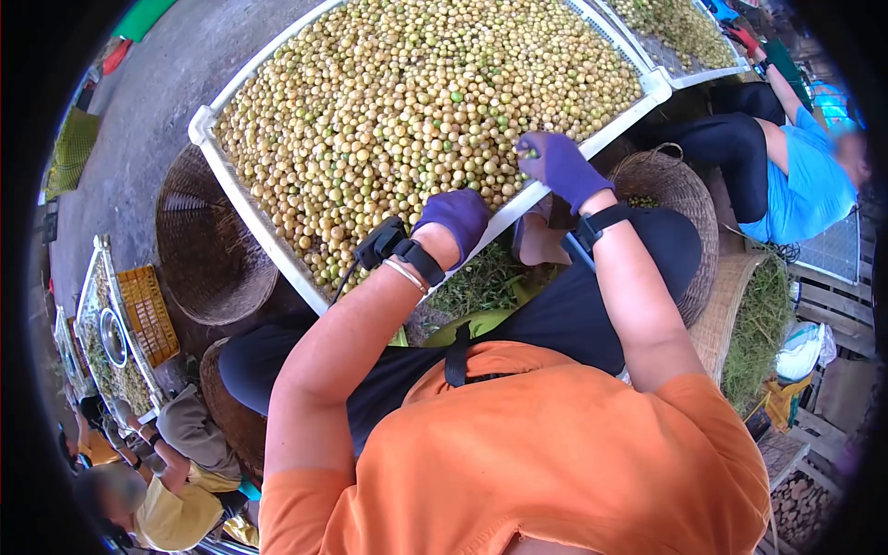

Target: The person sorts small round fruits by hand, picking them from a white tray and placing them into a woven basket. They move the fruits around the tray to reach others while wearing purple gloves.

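Note:
A white-framed tray (242, 215) stands in front of me, heaped with small round yellowish fruits (407, 111), a few of them green. My left hand (455, 222), in a purple glove, rests at the near rim over the fruits. Its fingers curl under and their tips are hidden. To its right, my right hand (561, 168), also gloved in purple, is closed above the near right edge of the tray. A small greenish fruit (528, 154) shows between its thumb and fingers.
Woven baskets stand on both sides, one at the left (208, 240) and one at the right (680, 199). A co-worker in blue (800, 176) sits at right by another tray (680, 51). Another person in yellow (180, 518) is at lower left near a yellow crate (148, 314).

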The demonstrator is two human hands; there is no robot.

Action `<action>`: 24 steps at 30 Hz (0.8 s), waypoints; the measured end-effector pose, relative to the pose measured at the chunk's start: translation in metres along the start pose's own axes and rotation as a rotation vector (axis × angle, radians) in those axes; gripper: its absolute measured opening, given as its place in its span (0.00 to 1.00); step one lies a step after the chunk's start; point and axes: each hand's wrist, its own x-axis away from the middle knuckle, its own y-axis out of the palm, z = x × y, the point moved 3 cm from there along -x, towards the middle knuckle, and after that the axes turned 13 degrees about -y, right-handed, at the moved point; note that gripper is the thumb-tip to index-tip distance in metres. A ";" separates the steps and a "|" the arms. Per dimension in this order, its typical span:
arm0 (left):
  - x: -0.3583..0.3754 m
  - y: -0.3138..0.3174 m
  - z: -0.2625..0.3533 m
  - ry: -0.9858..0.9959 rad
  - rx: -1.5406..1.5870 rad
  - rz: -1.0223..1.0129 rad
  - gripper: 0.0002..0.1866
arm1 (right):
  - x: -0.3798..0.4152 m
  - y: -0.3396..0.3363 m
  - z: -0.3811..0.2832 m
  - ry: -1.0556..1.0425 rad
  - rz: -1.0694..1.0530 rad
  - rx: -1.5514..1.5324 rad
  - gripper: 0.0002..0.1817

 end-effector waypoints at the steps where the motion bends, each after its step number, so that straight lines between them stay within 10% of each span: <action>1: 0.000 -0.001 0.000 -0.002 -0.010 -0.005 0.07 | 0.000 0.007 -0.001 -0.102 -0.032 0.069 0.10; 10: 0.007 0.002 -0.025 -0.052 0.127 -0.077 0.09 | -0.009 0.027 -0.007 -0.055 -0.318 0.335 0.11; 12: 0.002 0.003 -0.035 -0.107 0.339 -0.052 0.10 | -0.006 0.021 0.006 -0.111 -0.113 0.159 0.08; 17: 0.024 0.003 -0.060 -0.452 1.892 -0.434 0.10 | -0.008 -0.010 0.008 0.378 0.129 -0.750 0.11; 20: 0.024 -0.002 -0.060 -0.463 2.183 -0.415 0.10 | -0.008 -0.016 0.008 0.373 0.138 -0.951 0.14; 22: 0.015 0.001 -0.062 -0.401 2.046 -0.366 0.09 | -0.009 -0.015 0.001 0.347 0.090 -0.962 0.14; 24: 0.004 0.003 -0.061 -0.405 1.717 -0.279 0.10 | -0.012 -0.014 -0.006 0.184 -0.120 -0.336 0.13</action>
